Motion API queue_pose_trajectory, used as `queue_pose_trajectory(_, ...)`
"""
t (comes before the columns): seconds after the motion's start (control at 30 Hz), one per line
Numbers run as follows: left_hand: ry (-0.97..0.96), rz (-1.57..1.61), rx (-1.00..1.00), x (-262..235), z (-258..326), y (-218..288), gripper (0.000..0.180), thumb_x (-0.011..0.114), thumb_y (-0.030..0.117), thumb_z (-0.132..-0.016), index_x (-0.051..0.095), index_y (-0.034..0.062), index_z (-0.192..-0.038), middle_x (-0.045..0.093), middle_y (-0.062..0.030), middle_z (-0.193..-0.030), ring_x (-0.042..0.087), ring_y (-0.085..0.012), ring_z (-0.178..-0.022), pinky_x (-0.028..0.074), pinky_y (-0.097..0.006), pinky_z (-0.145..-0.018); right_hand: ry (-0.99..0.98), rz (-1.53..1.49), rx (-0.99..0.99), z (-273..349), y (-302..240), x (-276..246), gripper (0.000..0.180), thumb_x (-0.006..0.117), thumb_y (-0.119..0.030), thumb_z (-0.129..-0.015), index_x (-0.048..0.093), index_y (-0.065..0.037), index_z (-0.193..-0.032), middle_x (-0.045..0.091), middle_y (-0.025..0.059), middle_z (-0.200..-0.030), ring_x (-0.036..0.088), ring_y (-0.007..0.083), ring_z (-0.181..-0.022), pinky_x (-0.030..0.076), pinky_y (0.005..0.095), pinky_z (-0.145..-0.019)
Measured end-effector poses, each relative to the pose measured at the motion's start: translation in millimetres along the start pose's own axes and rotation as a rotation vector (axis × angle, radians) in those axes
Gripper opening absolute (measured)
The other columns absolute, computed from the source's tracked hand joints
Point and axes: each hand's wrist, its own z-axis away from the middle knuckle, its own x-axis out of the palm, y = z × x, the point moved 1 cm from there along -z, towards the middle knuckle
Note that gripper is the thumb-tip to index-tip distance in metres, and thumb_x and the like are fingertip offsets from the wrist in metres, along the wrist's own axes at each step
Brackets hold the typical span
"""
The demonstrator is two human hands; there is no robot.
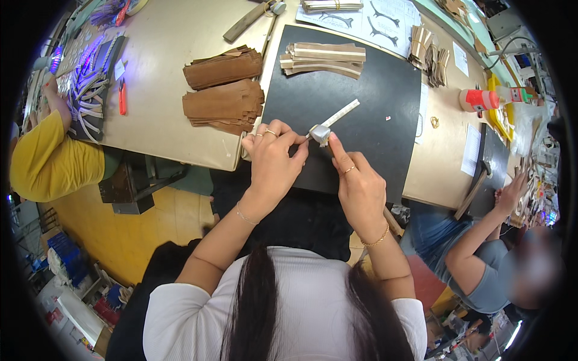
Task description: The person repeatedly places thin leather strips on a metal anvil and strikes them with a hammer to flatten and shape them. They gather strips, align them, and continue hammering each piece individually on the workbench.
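Over the black mat (385,144), both hands meet at a small silver piece (319,133) with a rounded, boxy shape. A narrow pale strip (343,112) with small marks slants away from it to the upper right. My left hand (274,156) is closed in a pinch at the piece's left edge. The index fingertip of my right hand (361,180) presses its right side, the other fingers curled below; the thumb is mostly hidden. Farther up the mat lies a stack of pale strips (325,59). Beside the mat on the left are two stacks of brown leather pieces (223,103).
A wooden-handled tool (248,23) and a printed sheet (373,24) lie at the far side. Bundled strips (428,54) and red-labelled bottles (478,99) stand right. A red cutter (123,97) lies left. Co-workers sit on both sides, one in a yellow top (54,159).
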Motion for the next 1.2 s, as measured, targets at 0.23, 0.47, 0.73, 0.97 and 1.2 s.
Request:
queue_pose_trajectory(0.23,0.017,0.008,-0.012,0.7,-0.2,-1.0,0.011,0.083,0.017,-0.077,0.076,0.0096,-0.081,0.058,0.0001,-0.089,0.054,-0.0205,-0.094,0.030,-0.039,-0.090,0.062,-0.107,-0.008,-3.7,-0.4,-11.2,0.051,0.070,-0.008,-0.093,0.065,-0.023,-0.141,0.066,0.0031,-0.087,0.067,0.0219,-0.066,0.054,0.0362,-0.058)
queue_pose_trajectory(0.47,0.042,-0.014,0.006,3.2,-0.6,-0.9,0.011,0.083,0.016,-0.075,0.074,0.0101,-0.078,0.057,0.0001,-0.090,0.054,-0.0215,-0.094,0.031,-0.038,-0.089,-0.048,-0.076,0.014,-7.0,-3.4,-3.5,0.059,0.074,-0.003,-0.088,0.063,-0.023,-0.142,0.068,0.0047,-0.091,0.067,0.0226,-0.068,0.054,0.0357,-0.059)
queue_pose_trajectory(0.73,0.058,-0.010,0.015,4.2,2.5,-3.0,0.011,0.083,0.014,-0.074,0.073,0.0106,-0.078,0.057,0.0004,-0.091,0.054,-0.0214,-0.094,0.031,-0.039,-0.088,-0.033,-0.016,-0.025,-1.3,-7.2,-4.7,0.057,0.071,-0.004,-0.088,0.064,-0.023,-0.142,0.066,0.0030,-0.087,0.067,0.0218,-0.067,0.055,0.0365,-0.058)
queue_pose_trajectory(0.97,0.061,0.000,0.064,1.8,7.9,-5.5,0.010,0.083,0.012,-0.076,0.076,0.0099,-0.082,0.058,0.0008,-0.091,0.054,-0.0200,-0.093,0.031,-0.038,-0.087,0.138,-0.209,-0.058,-3.6,-6.9,-12.1,0.056,0.071,-0.004,-0.088,0.064,-0.022,-0.141,0.065,0.0025,-0.086,0.067,0.0218,-0.068,0.055,0.0360,-0.059)
queue_pose_trajectory(1.2,0.105,0.007,0.115,2.6,12.8,-3.8,0.010,0.083,0.013,-0.076,0.073,0.0116,-0.078,0.058,0.0017,-0.087,0.053,-0.0209,-0.089,0.031,-0.040,-0.083,-0.025,-0.007,0.021,-0.6,-7.7,-14.2,0.057,0.070,-0.004,-0.089,0.064,-0.024,-0.142,0.067,0.0024,-0.088,0.068,0.0218,-0.069,0.055,0.0357,-0.059)
